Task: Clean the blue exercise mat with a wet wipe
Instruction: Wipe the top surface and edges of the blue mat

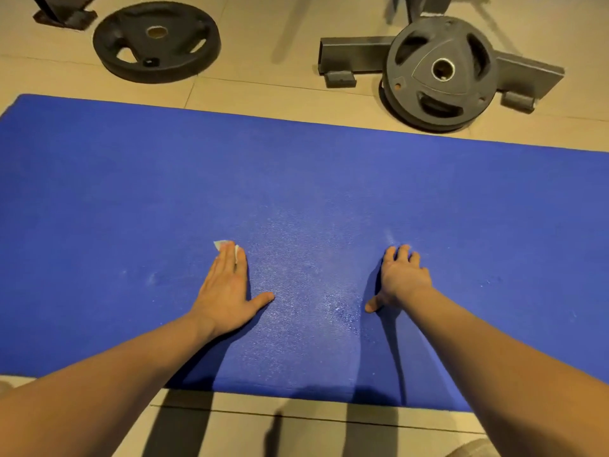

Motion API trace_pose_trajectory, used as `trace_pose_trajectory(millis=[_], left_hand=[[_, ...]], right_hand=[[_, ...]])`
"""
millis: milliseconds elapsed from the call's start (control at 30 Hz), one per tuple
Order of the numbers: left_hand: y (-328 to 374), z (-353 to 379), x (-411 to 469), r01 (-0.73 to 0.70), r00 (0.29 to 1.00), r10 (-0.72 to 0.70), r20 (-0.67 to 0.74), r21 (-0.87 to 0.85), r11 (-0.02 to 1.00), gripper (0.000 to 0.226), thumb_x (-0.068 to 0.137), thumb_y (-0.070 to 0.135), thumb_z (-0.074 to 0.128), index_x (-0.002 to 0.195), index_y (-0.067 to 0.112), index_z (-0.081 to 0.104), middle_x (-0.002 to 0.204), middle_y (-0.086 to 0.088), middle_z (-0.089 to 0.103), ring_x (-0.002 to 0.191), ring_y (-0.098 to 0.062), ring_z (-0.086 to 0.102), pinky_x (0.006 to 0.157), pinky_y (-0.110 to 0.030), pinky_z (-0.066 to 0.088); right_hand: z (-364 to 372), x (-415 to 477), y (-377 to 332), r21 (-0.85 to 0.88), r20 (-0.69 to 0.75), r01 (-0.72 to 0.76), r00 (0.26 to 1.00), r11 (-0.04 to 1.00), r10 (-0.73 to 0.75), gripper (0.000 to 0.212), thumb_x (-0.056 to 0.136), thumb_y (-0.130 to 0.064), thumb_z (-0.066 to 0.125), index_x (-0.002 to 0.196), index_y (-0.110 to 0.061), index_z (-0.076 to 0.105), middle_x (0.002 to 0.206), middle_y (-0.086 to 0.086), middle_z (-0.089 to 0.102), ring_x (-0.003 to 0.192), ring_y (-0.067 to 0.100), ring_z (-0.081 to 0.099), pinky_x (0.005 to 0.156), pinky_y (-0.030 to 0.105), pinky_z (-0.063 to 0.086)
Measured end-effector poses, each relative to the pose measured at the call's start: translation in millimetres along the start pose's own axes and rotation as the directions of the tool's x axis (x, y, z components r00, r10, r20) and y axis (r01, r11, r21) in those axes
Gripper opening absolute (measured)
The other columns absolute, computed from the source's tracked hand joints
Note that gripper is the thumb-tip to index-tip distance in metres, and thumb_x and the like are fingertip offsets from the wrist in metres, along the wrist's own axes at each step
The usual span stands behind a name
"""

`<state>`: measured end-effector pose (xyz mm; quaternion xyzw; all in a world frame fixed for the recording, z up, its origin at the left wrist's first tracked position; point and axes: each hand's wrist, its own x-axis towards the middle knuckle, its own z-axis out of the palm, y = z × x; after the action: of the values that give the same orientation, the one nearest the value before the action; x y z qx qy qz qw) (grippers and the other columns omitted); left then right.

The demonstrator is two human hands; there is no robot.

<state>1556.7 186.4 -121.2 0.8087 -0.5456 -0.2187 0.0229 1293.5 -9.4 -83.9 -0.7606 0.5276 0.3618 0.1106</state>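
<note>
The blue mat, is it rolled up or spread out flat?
Spread out flat: the blue mat lies unrolled on the floor, with left hand and right hand resting on it.

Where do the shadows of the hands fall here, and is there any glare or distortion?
Head view: the left hand and right hand throw dark shadows toward the near edge of the blue exercise mat; a pale speckled sheen lies between them; the mat's edges slant and bend slightly, wide-angle distortion.

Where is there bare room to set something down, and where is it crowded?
Bare: the blue mat beyond the left hand and right hand to its far edge; its left end, outside the wet wipe; floor tiles between the flat weight plate and the metal frame. Crowded: around the leaning weight plate.
</note>
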Motion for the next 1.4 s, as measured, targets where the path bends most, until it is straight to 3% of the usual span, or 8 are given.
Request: trace_pose_trajectory(millis=[167,400,500,600,833,1033,1200,1400], left_hand=[[66,14,25,-0.112,0.993,0.114,0.023,-0.078,0.991,0.119,0.088,0.078,0.049,0.160,0.002,-0.008,0.167,-0.012,-0.021,0.153,-0.025,-0.024,0.127,-0.038,-0.006],[180,43,60,-0.338,0.931,0.343,0.128,-0.062,0.939,0.094,0.098,0.045,0.051,0.162,0.006,-0.005,0.169,-0.011,-0.018,0.155,-0.020,-0.023,0.128,-0.039,-0.008],[182,42,61,-0.424,0.903,0.418,0.094,0.058,0.904,0.085,0.103,0.052,0.038,0.163,0.007,-0.002,0.170,-0.009,-0.014,0.155,-0.017,-0.022,0.125,-0.033,-0.016],[150,41,50,-0.374,0.927,0.370,0.051,0.147,0.916,0.094,0.100,0.072,0.023,0.163,0.008,-0.003,0.171,-0.010,-0.012,0.155,-0.019,-0.021,0.127,-0.039,-0.010],[78,42,6,0.096,0.987,-0.088,-0.134,0.055,0.994,0.113,0.090,0.087,0.021,0.162,0.002,0.001,0.169,-0.017,-0.012,0.156,-0.026,-0.018,0.128,-0.043,-0.002],[149,60,13,-0.093,0.995,0.090,-0.039,-0.088,0.992,0.103,0.096,0.071,0.036,0.161,0.004,-0.008,0.166,-0.014,-0.024,0.152,-0.022,-0.030,0.127,-0.038,-0.009],[210,80,14,-0.331,0.943,0.331,0.043,-0.014,0.944,0.092,0.102,0.063,0.035,0.162,0.004,-0.003,0.168,-0.013,-0.018,0.154,-0.021,-0.025,0.128,-0.041,-0.003],[136,63,4,-0.185,0.981,0.192,-0.038,0.146,0.972,0.095,0.099,0.073,0.015,0.162,0.005,-0.002,0.168,-0.013,-0.018,0.155,-0.022,-0.021,0.128,-0.044,0.000]], right_hand=[[1,2,2,-0.001,-0.010,0.018,1.000,1.000,-0.018,0.154,0.057,-0.072,0.085,0.157,-0.001,-0.009,0.164,0.022,-0.003,0.152,0.045,0.003,0.117,0.050,0.033],[10,6,18,-0.047,-0.114,0.123,0.985,0.991,-0.128,0.150,0.055,-0.084,0.075,0.158,-0.004,0.000,0.159,0.017,0.013,0.145,0.041,0.019,0.111,0.046,0.039],[4,12,52,-0.102,-0.080,0.271,0.957,0.957,-0.279,0.145,0.060,-0.079,0.077,0.160,-0.014,-0.005,0.161,0.011,0.011,0.146,0.036,0.018,0.114,0.047,0.036],[-2,11,79,-0.276,-0.014,0.371,0.921,0.887,-0.390,0.143,0.065,-0.072,0.079,0.160,-0.021,-0.015,0.167,0.007,-0.001,0.151,0.034,0.011,0.117,0.051,0.030],[9,13,62,-0.420,-0.068,0.258,0.947,0.870,-0.314,0.156,0.060,-0.071,0.084,0.157,-0.011,-0.022,0.164,0.026,-0.012,0.153,0.044,-0.006,0.121,0.061,0.013],[5,25,59,-0.377,-0.015,0.264,0.957,0.888,-0.290,0.168,0.053,-0.070,0.088,0.151,-0.008,-0.033,0.160,0.034,-0.019,0.151,0.050,-0.011,0.119,0.059,0.024],[6,28,61,-0.381,0.020,0.276,0.957,0.882,-0.291,0.171,0.051,-0.075,0.085,0.148,-0.009,-0.039,0.159,0.034,-0.023,0.150,0.051,-0.015,0.118,0.058,0.025],[1,27,62,-0.350,0.046,0.304,0.950,0.886,-0.307,0.170,0.052,-0.073,0.086,0.148,-0.010,-0.039,0.159,0.033,-0.024,0.149,0.052,-0.015,0.119,0.062,0.022]])
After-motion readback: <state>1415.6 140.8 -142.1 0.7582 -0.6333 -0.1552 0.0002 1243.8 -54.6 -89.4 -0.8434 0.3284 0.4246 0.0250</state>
